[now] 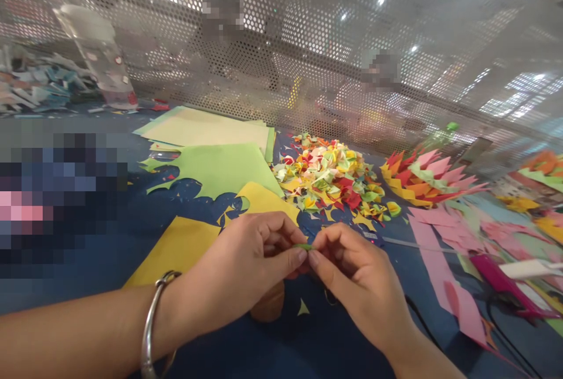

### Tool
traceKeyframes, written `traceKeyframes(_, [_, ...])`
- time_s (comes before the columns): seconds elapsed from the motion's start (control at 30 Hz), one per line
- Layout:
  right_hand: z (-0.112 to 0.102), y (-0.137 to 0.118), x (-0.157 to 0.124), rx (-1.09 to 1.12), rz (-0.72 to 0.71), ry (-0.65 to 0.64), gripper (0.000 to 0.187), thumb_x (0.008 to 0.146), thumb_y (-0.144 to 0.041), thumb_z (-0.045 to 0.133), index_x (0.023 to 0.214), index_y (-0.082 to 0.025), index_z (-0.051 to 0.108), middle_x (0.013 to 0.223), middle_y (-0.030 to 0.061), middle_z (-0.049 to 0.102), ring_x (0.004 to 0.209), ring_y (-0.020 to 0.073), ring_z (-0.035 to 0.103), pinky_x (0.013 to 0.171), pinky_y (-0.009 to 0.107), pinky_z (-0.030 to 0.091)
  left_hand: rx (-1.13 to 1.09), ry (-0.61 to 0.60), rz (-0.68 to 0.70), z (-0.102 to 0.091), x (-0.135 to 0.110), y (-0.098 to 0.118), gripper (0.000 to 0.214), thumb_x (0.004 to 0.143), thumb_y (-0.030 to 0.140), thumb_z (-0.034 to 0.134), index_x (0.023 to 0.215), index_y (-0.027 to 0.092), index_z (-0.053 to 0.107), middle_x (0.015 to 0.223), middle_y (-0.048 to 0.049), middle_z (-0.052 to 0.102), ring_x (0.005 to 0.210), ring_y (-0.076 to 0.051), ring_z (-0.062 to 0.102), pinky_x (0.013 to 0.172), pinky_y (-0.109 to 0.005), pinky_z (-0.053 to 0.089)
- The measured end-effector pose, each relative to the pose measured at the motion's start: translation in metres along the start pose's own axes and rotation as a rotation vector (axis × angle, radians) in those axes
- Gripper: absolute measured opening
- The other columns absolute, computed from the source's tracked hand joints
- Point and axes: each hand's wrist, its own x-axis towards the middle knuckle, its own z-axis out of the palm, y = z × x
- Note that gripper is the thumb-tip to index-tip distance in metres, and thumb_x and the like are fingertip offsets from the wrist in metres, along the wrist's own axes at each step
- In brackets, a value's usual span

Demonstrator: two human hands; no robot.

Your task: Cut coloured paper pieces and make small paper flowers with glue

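Between the fingertips of both hands is a small green piece of paper (302,246), mostly hidden by the fingers. My left hand (259,250), with a silver bangle on its wrist, pinches the piece's left end. My right hand (352,267) pinches its right end, and the two thumbs nearly meet. Below the left hand lies a brown rounded thing (269,303), partly covered. A small pale paper scrap (303,307) rests on the dark blue table (325,344). Just beyond the hands are yellow paper (268,203) and green paper (220,168) with curved cut edges.
A heap of small colourful folded papers (338,173) lies ahead. To the right are pointed paper pieces (431,176), pink paper strips (428,259) and a magenta tool (510,285) with a black cord. A plastic bottle (99,56) stands back left, before a perforated metal screen (167,56).
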Motion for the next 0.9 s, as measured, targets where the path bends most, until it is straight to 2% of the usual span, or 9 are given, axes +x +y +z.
traceKeyframes(0.17, [-0.0002,0.0009,0.0002,0.016,0.015,0.001,0.015,0.094,-0.032,0.068,0.087,-0.021,0.062,0.068,-0.0041,0.060,0.054,0.0082,0.045,0.048,0.018,0.037,0.106,0.006,0.033,-0.0025,-0.0010,-0.0004,0.013,0.085,0.034,0.068,0.084,0.021,0.065,0.078,-0.0050,0.078,0.077,-0.021,0.073,0.068,-0.029,0.052])
traceKeyframes(0.27, [-0.0007,0.0004,-0.0004,0.027,0.028,-0.005,0.015,0.095,-0.033,0.067,0.088,-0.021,0.062,0.071,-0.0030,0.061,0.057,0.0089,0.048,0.050,0.019,0.038,0.097,0.000,0.040,-0.0022,-0.0012,0.0005,0.013,0.085,0.033,0.069,0.088,0.021,0.064,0.078,-0.0035,0.076,0.075,-0.020,0.072,0.067,-0.028,0.050])
traceKeyframes(0.37, [-0.0012,-0.0005,-0.0010,0.036,0.034,0.000,0.016,0.094,-0.033,0.067,0.086,-0.020,0.062,0.070,-0.0035,0.059,0.056,0.0084,0.047,0.050,0.019,0.037,0.016,0.019,0.043,-0.0003,-0.0010,0.0016,0.019,0.080,0.030,0.072,0.090,0.022,0.057,0.072,0.0003,0.072,0.066,-0.016,0.067,0.059,-0.025,0.045])
traceKeyframes(0.47, [-0.0017,-0.0012,-0.0006,0.039,0.048,0.007,0.016,0.093,-0.033,0.069,0.086,-0.021,0.062,0.066,-0.0056,0.054,0.053,0.0074,0.042,0.048,0.018,0.035,0.008,0.050,0.082,0.0003,-0.0011,0.0014,0.022,0.077,0.028,0.074,0.084,0.022,0.054,0.066,0.0048,0.063,0.060,-0.012,0.059,0.054,-0.022,0.040])
traceKeyframes(0.63, [-0.0023,-0.0023,0.0008,0.037,0.066,0.012,0.016,0.093,-0.034,0.070,0.087,-0.021,0.063,0.064,-0.0063,0.051,0.051,0.0067,0.040,0.045,0.018,0.032,0.186,0.059,0.160,-0.0043,-0.0009,0.0000,0.009,0.083,0.028,0.068,0.080,0.020,0.064,0.068,0.0039,0.063,0.063,-0.011,0.057,0.059,-0.023,0.043])
traceKeyframes(0.9, [-0.0010,-0.0039,-0.0016,0.034,0.059,0.026,0.015,0.093,-0.035,0.070,0.088,-0.022,0.065,0.062,-0.0064,0.051,0.050,0.0070,0.040,0.045,0.019,0.032,0.337,0.104,0.190,-0.0068,-0.0013,0.0023,0.010,0.084,0.026,0.067,0.077,0.020,0.070,0.066,0.0041,0.067,0.060,-0.011,0.056,0.057,-0.022,0.042])
